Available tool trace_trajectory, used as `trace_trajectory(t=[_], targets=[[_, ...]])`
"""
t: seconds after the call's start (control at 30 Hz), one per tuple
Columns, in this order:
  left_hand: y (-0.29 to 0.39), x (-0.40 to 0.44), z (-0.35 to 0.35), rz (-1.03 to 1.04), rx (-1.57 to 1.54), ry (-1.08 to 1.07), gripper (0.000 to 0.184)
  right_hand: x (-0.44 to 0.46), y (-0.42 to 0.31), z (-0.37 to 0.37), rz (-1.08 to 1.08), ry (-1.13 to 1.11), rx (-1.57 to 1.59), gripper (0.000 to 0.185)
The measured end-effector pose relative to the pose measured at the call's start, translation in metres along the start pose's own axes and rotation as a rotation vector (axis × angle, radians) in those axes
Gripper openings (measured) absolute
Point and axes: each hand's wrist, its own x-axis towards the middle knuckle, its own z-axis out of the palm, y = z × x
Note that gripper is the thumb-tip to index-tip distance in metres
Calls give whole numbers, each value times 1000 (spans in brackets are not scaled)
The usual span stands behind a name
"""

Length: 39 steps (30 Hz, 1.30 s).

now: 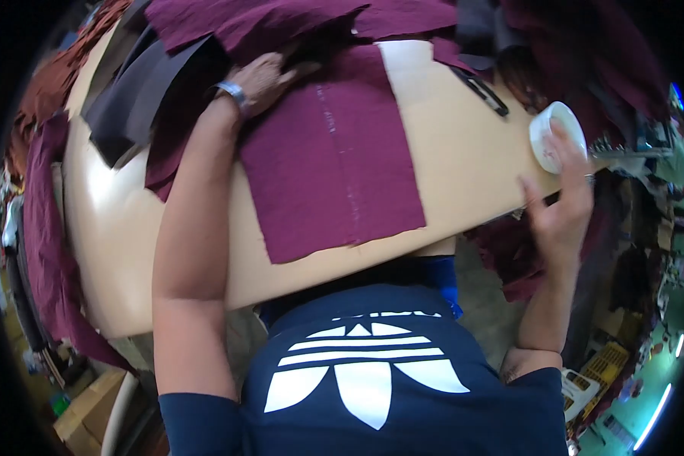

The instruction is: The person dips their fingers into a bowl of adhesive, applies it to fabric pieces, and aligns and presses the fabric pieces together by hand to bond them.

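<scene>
A maroon cloth panel (334, 159) lies flat on the table, with a pale chalk-like line running down its middle. At its upper left corner, my left hand (260, 82) rests with fingers stretched out, next to dark folds of fabric; a band circles the wrist. A small white bowl (541, 140) stands near the table's right edge. My right hand (563, 201) is over it, slightly blurred, its thumb apart and its upper fingers reaching into the bowl's mouth. Small contents inside cannot be made out.
More maroon cloth (273, 23) is heaped along the far side. Dark grey fabric pieces (156, 91) lie at the left. A black cutter-like tool (482, 93) sits near the bowl. Maroon cloth (49, 228) hangs over the left edge of the pale table (471, 167).
</scene>
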Motion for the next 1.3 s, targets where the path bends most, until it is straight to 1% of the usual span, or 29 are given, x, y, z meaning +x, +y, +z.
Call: trace_trajectory(t=[0.07, 0.13, 0.17, 0.27, 0.37, 0.47, 0.57, 0.67, 0.77, 0.87, 0.97, 1.07, 1.17, 1.27, 1.3], targets=[[2, -1, -1, -21, 1, 1, 73, -3, 42, -20, 121, -84, -325, 48], [-2, 2, 1, -54, -35, -5, 72, -8, 72, -25, 159, -217, -374, 54], [-7, 7, 6, -39, -11, 30, 70, -10, 81, -24, 176, -286, -392, 57], [-8, 7, 10, -49, -29, 46, 75, -7, 90, -16, 172, -374, -391, 61], [-9, 8, 9, -26, -101, 40, 78, -6, 108, -7, 210, -361, -389, 60], [-5, 7, 5, -110, -116, -43, 82, -2, 111, -3, 235, -440, -392, 60], [-2, 6, 3, -130, -104, -44, 83, -2, 115, -5, 176, -451, -417, 53], [-4, 6, 6, -126, -96, 3, 81, 1, 110, -11, 226, -340, -197, 47], [-6, 7, 6, -93, -123, 2, 80, -1, 99, -22, 258, -223, -180, 45], [-11, 10, 11, -28, -181, 30, 80, -6, 101, -21, 220, -248, -226, 45], [-12, 10, 11, -64, -89, -14, 81, -4, 108, -10, 142, -302, -356, 47], [-18, 14, 18, -34, -150, 16, 82, -2, 119, 1, 167, -406, -418, 49], [-13, 11, 13, -93, -130, -42, 83, 0, 119, -1, 182, -447, -397, 48], [-13, 11, 15, -33, -119, 24, 82, -1, 114, -11, 164, -244, -239, 48], [-15, 11, 17, -19, -130, 40, 82, -2, 109, -15, 162, -216, -255, 48]])
